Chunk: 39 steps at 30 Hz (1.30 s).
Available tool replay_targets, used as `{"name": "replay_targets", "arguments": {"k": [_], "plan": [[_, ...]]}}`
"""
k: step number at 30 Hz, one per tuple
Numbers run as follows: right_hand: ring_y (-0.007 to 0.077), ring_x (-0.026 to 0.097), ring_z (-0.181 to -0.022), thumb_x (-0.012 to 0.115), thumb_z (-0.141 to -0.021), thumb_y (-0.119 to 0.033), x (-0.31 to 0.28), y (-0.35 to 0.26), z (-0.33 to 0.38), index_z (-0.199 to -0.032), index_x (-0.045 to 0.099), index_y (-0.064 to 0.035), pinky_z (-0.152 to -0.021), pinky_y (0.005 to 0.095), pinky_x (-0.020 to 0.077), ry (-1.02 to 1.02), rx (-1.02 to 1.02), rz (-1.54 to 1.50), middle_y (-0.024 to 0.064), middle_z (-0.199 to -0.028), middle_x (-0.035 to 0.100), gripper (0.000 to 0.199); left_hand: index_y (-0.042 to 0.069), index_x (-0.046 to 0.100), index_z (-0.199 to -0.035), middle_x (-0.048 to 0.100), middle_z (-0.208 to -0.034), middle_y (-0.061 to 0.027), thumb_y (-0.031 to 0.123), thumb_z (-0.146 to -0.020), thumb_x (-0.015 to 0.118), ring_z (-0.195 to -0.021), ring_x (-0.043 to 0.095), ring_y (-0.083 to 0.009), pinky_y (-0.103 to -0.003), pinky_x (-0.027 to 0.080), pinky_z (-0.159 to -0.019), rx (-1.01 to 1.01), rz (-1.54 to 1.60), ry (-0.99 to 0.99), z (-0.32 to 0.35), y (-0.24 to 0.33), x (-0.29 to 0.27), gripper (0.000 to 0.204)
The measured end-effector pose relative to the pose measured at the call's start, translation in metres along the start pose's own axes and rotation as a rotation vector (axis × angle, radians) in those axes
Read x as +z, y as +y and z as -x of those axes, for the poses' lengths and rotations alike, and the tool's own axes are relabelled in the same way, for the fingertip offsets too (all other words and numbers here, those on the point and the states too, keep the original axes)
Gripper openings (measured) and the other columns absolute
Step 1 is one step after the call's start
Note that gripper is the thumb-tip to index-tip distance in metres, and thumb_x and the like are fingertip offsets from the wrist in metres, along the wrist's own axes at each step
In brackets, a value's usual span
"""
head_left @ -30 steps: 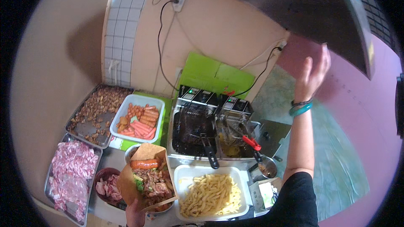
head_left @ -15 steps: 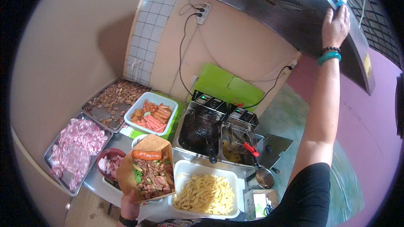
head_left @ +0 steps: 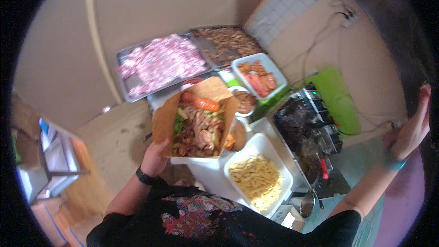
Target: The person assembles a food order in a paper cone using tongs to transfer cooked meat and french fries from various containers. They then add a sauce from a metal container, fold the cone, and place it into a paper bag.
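My left hand (head_left: 155, 158) is closed on the lower left side of a brown cardboard takeaway box (head_left: 163, 121), holding it up over the counter. Inside lie a browned sausage (head_left: 200, 102), sliced cooked meat (head_left: 203, 128) and some green leaves (head_left: 181, 123). At the far right my right hand (head_left: 414, 123) is raised beside the dark range hood (head_left: 388, 13). It looks stretched out with nothing in it, though motion blurs the fingers. Just right of the box stands a metal bowl (head_left: 239, 137) with something orange in it.
A white tub of cut potato fries (head_left: 256, 178) sits near me, beside a two-basin fryer (head_left: 297, 123). Farther back are a tub of sausages (head_left: 260, 82), a bowl of brown food (head_left: 243, 102), a tray of raw meat (head_left: 164, 64) and a tray of browned pieces (head_left: 228, 43).
My view has swung left. My right hand has come away from the hood's control panel and dropped lower. My left hand still holds the takeaway box.
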State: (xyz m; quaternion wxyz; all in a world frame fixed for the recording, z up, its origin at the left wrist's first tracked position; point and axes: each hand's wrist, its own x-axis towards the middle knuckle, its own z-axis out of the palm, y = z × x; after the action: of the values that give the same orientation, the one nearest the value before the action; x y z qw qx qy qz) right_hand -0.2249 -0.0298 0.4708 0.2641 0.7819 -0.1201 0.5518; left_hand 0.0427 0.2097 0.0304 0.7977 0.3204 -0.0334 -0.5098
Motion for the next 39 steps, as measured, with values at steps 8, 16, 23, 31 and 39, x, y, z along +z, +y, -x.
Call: {"name": "replay_targets", "arguments": {"k": [8,16,23,31,39], "plan": [[0.0109,0.044,-0.067,0.062,-0.071,0.000,0.095,-0.216,0.251,-0.062,0.049,-0.0035,-0.061,0.0228,0.0355,-0.966,0.791,-1.075,0.0013,-0.069,0.045,0.016,-0.001,0.041,-0.120,0.051,-0.115,-0.0092,0.012,-0.085,0.049,-0.103,0.049,-0.0186,-0.031,0.037,-0.090,0.187,0.065,0.155,0.088,0.073,-0.074,0.038],[0.0166,0.052,-0.090,0.051,-0.078,0.001,0.189,-0.414,0.303,-0.128,0.034,-0.0050,-0.079,0.0266,0.0440,-1.376,1.773,-2.068,0.0060,-0.104,0.051,0.053,-0.001,0.043,-0.117,0.051,-0.113,-0.0083,0.012,-0.085,0.049,-0.102,0.049,-0.0172,-0.032,0.039,-0.088,0.498,0.076,0.447,0.204,0.127,-0.175,0.035],[0.0216,0.049,-0.096,0.051,-0.082,-0.014,0.252,-0.508,0.280,-0.102,0.051,-0.0083,-0.084,0.0346,0.0400,-1.604,1.754,-2.514,0.0064,-0.100,0.053,0.020,-0.001,0.039,-0.121,0.049,-0.116,-0.0095,0.010,-0.085,0.048,-0.107,0.047,-0.0198,-0.034,0.035,-0.093,0.792,0.115,0.668,0.277,0.136,-0.195,0.039],[0.0244,0.052,-0.086,0.040,-0.089,-0.034,0.309,-0.591,0.282,-0.085,0.054,-0.0051,-0.078,0.0373,0.0414,-2.608,1.227,-2.461,0.0101,-0.084,0.057,0.032,0.000,0.043,-0.118,0.053,-0.113,-0.0101,0.013,-0.083,0.053,-0.103,0.051,-0.0194,-0.034,0.039,-0.090,0.857,0.240,0.935,0.315,0.121,-0.204,0.038],[0.0195,0.054,-0.077,0.042,-0.088,-0.036,0.391,-0.637,0.412,-0.093,0.056,-0.0029,-0.073,0.0326,0.0437,-2.706,0.196,-0.986,0.0080,-0.086,0.058,0.036,-0.002,0.040,-0.120,0.051,-0.115,-0.0121,0.016,-0.082,0.056,-0.103,0.051,-0.0206,-0.035,0.040,-0.091,1.176,0.420,1.064,0.297,0.105,-0.199,0.045]]}}
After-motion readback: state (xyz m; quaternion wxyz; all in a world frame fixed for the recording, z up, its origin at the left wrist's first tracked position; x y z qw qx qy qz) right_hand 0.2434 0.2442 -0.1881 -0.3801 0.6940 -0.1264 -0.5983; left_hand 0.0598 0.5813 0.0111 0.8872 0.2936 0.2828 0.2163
